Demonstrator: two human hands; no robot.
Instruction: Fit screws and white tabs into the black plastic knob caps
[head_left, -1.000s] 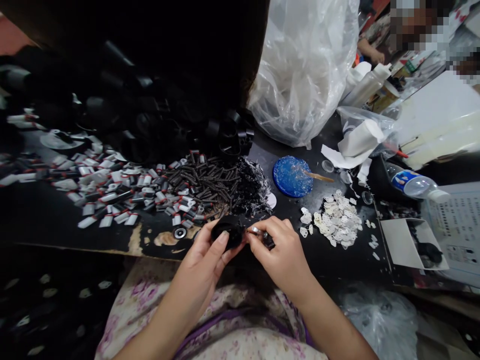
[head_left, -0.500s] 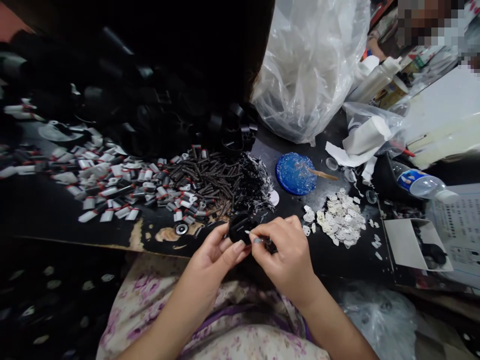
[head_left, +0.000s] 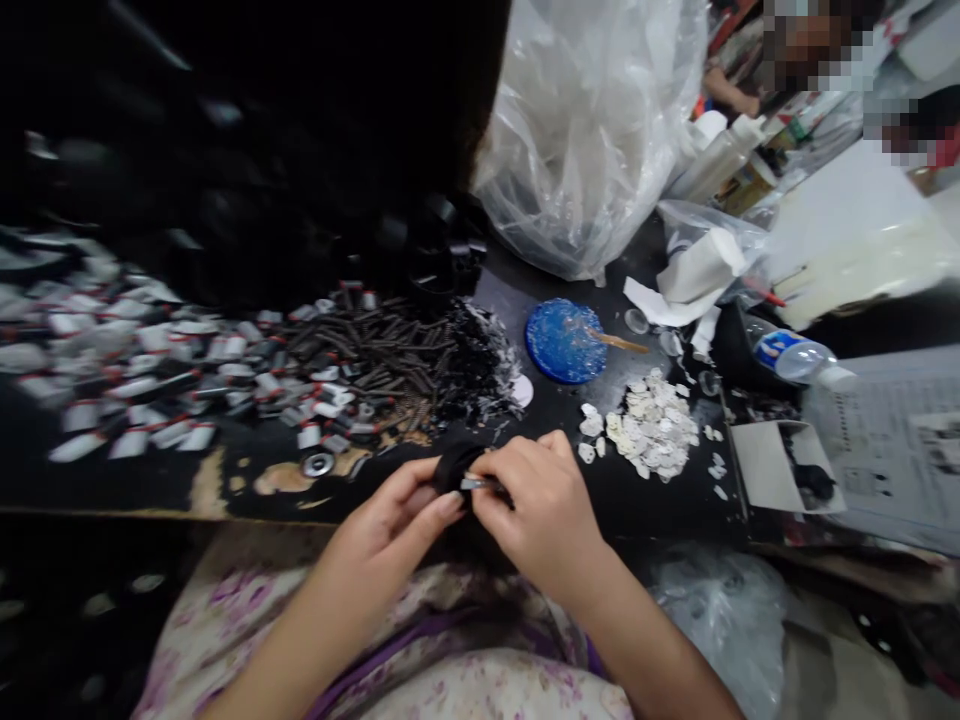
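Note:
At the table's front edge, my left hand (head_left: 405,520) grips a round black plastic part (head_left: 451,468) between thumb and fingers. My right hand (head_left: 532,490) is closed in a pinch on a slim grey metal tool (head_left: 474,484), its tip against the black part. The fingers partly hide both things. Just beyond my hands are a pile of small black strips (head_left: 480,370) and a heap of dark coil springs (head_left: 397,345). A small ring-shaped piece (head_left: 317,464) lies to the left of my left hand.
Many white and grey pieces with red bands (head_left: 165,380) spread across the left. A blue grease-smeared lid (head_left: 564,342) carries a wooden stick (head_left: 622,343). Flat white pieces (head_left: 656,425) are heaped on the right, near an open box (head_left: 757,465) and a plastic bottle (head_left: 799,355). A clear bag (head_left: 585,150) stands behind.
The view has shifted, so the table things appear further left. The black part has turned in my left hand, and the metal tool in my right hand now lies across it.

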